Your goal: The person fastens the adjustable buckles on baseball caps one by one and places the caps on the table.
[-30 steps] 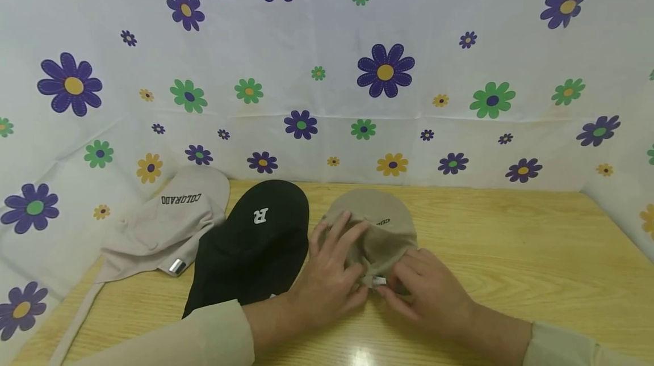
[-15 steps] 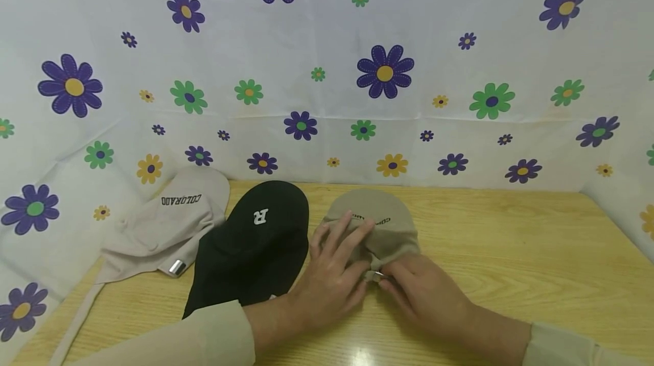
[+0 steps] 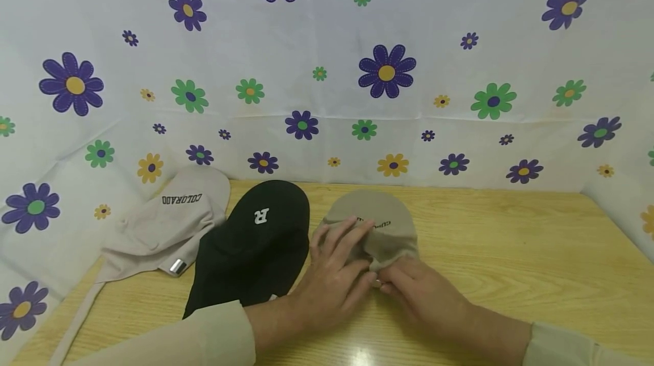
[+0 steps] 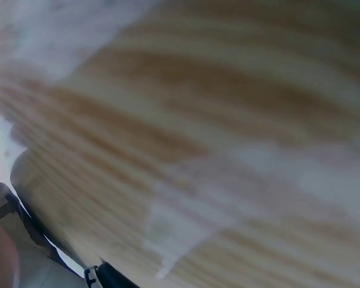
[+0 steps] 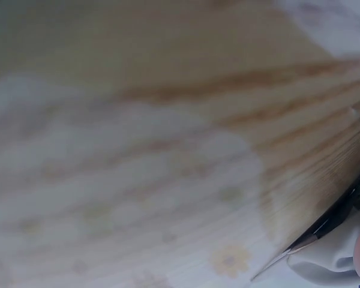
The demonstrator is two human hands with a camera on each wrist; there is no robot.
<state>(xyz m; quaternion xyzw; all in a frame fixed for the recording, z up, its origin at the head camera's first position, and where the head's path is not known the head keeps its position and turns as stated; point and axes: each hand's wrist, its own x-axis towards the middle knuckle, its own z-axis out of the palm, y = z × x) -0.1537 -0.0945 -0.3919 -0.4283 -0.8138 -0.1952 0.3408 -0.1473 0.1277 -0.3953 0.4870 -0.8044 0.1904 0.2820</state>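
A khaki baseball cap (image 3: 375,204) lies on the wooden table in the head view, its brim toward the back and dark lettering partly covered. My left hand (image 3: 329,278) spreads its fingers over the cap's crown, with index finger and thumb pinching its back edge. From the right, my right hand (image 3: 426,295) pinches the strap at the cap's back with thumb and curled fingers. A small shiny metal buckle (image 3: 377,283) shows between the two hands; most of the strap is hidden. Both wrist views are mostly blurred wood grain, with only a bit of skin at one edge.
Left of the khaki cap lies a black cap (image 3: 255,241) with a white R, passing under my left forearm. Farther left is a pale pink cap (image 3: 163,224) with a long strap (image 3: 76,320). A flowered cloth (image 3: 327,99) hangs behind the table (image 3: 526,252).
My right fingers have moved in closer over the strap and buckle, so less of the metal shows. My left thumb has shifted slightly right toward the buckle. The other caps have stayed put.
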